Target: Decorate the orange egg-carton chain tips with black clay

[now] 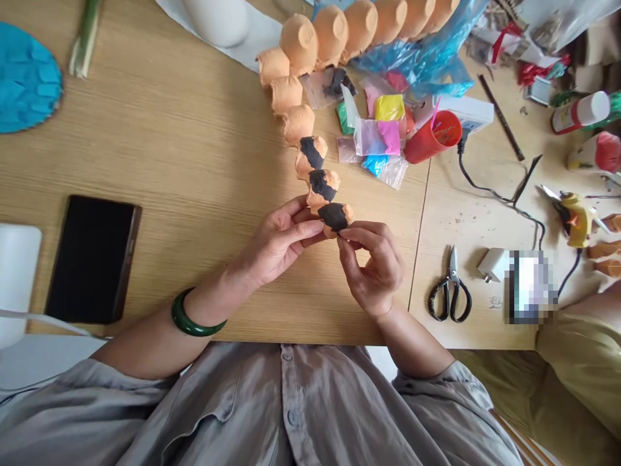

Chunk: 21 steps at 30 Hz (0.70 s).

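A long curved strip of orange egg-carton cups [286, 95] runs from the top of the view down to my hands. Black patches [334, 216] cover parts of the lowest few cups. My left hand [286, 238] grips the strip's near end, thumb in front and fingers behind it. At the lower right edge of the end cup, my right hand [373, 259] has its thumb and index finger pinched together, touching the black patch; anything between those fingertips is too small to make out.
Bagged coloured clay [388, 109], a red cup [439, 137] and a blue plastic bag lie beyond the strip. Black scissors [451, 288] and a cable are on the right, a dark phone [92, 259] on the left. Another person's sleeve [582, 369] shows at lower right.
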Motion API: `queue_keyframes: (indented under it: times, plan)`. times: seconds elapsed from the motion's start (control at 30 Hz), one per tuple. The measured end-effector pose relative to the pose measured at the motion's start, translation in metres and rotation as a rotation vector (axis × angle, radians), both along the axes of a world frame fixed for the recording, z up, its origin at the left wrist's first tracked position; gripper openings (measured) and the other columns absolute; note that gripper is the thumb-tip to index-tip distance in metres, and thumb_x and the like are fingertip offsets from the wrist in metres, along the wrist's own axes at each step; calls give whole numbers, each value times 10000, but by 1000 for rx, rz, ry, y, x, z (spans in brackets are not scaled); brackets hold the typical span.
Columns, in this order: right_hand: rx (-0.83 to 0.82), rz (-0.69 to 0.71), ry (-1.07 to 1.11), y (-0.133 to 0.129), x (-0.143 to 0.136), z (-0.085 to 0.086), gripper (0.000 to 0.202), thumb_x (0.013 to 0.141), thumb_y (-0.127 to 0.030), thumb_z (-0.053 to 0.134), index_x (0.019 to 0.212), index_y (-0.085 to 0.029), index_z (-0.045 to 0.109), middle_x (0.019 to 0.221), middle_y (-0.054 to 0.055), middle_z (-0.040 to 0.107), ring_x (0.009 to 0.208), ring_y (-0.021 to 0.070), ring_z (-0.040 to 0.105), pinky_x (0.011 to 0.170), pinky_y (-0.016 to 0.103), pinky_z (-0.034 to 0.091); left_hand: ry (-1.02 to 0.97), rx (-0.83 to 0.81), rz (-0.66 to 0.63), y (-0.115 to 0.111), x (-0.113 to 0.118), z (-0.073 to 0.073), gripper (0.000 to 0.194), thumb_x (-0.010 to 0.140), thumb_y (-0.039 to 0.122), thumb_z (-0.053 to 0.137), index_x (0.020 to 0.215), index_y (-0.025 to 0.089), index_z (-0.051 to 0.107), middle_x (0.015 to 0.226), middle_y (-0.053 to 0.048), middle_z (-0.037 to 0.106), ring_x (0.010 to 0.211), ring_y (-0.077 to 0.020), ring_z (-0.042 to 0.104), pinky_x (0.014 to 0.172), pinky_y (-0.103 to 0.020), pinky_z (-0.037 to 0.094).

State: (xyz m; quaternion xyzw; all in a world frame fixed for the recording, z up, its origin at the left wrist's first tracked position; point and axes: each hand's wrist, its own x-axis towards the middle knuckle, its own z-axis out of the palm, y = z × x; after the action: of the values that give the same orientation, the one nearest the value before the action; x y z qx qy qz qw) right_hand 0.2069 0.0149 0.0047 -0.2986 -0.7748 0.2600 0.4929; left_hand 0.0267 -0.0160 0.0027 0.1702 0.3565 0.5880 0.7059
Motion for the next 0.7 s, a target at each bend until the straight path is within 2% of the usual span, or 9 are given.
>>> queue_keyframes:
  times: [0.13,0.3,0.4,0.6,0.7]
  plan:
    - [57,-18,-44,-2,-2,1,276,1084,-52,692,1287,-237,726,1082,59,795,786,145,717,622,281,654,11,14,16,-1,1,1,295,898,256,956,1169,224,844,1142,-28,877,1136,-200,829,1017,-282,703]
    - [141,-43,-95,-3,-2,-1,344,1025,20,728,1266,-225,714,1081,83,796,890,193,743,653,307,648,-19,-7,35,-2,4,-1,322,873,249,990,1164,232,855,1112,-13,887,1053,-161,839,972,-238,701]
    - [153,-64,-130,-3,-2,-3,342,1021,12,745,1249,-239,704,1057,71,771,882,196,738,650,315,640,-43,-12,22,-3,6,-2,317,883,229,982,1174,227,854,1139,-16,889,1043,-150,840,938,-215,695]
    - [172,-93,-169,-2,-4,-6,285,1056,-20,712,1226,-248,699,1057,54,715,859,177,716,644,301,636,-14,-32,19,-4,9,-1,356,884,235,957,1216,225,831,1126,-22,877,1005,-165,834,921,-250,699]
    - [204,-103,-188,-1,-4,-6,266,1059,-23,709,1210,-241,699,1050,50,697,851,171,702,673,304,640,-15,-46,34,-4,9,0,347,875,207,946,1204,229,838,1128,-14,875,1034,-147,820,921,-214,681]
